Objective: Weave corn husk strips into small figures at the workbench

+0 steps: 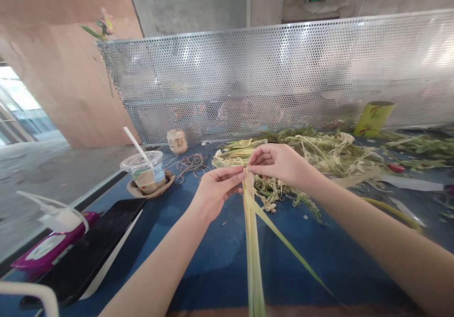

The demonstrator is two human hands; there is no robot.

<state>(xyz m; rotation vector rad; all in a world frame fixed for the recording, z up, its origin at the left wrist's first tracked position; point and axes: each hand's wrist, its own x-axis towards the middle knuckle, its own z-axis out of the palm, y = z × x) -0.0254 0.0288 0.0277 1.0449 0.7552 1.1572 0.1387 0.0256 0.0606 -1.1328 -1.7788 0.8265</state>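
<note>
Long pale green leaf strips (252,251) hang down over the blue table (216,260) toward its near edge. My left hand (216,187) pinches their top end between thumb and fingers. My right hand (275,163) is closed on the same top end, its fingertips almost touching those of my left hand. One narrow strip (291,246) slants away to the lower right. Behind my hands lies a bundle of leaves (239,151), and curled plant scraps (271,194) are just below my right hand.
On the left are a lidded cup (147,175) with a straw, brown twine (191,166), a black device (95,241) and a purple packet (53,246). Leaf piles (329,151), a yellow-green tube (374,118) and a knife-like blade (411,183) lie right. A perforated metal screen (248,81) stands behind.
</note>
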